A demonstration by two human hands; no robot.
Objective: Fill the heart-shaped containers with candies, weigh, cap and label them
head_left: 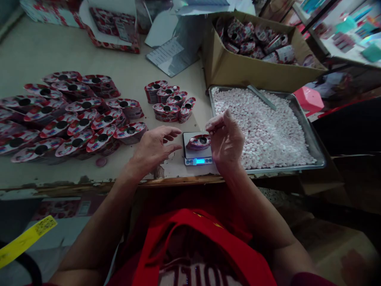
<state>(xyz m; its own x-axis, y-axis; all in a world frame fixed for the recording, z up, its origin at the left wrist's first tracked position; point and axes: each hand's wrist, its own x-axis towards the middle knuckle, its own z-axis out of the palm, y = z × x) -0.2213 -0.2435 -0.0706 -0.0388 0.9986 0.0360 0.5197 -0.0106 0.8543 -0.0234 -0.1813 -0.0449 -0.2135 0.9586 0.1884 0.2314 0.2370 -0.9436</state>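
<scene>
A worn beige table (89, 51) fills the frame. Right of centre, a metal tray of white pellets (312, 139). At centre, a small silver scale (190, 157) carries a red oval printed container (199, 142), long axis left-right. The right hand (226, 141), fingertips pinched together, is just right of it and nearer; the left hand (154, 147) hovers open, leftward.

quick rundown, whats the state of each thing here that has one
scale: on, display lit blue
container on the scale: upright, hole in top uncovered
metal tray: full of small white pieces
cardboard box: open, containers inside
containers on the table: many laid in overlapping rows
left hand: open, holding nothing, beside the scale
right hand: fingers pinched together above the scale; cannot tell what they hold
</scene>
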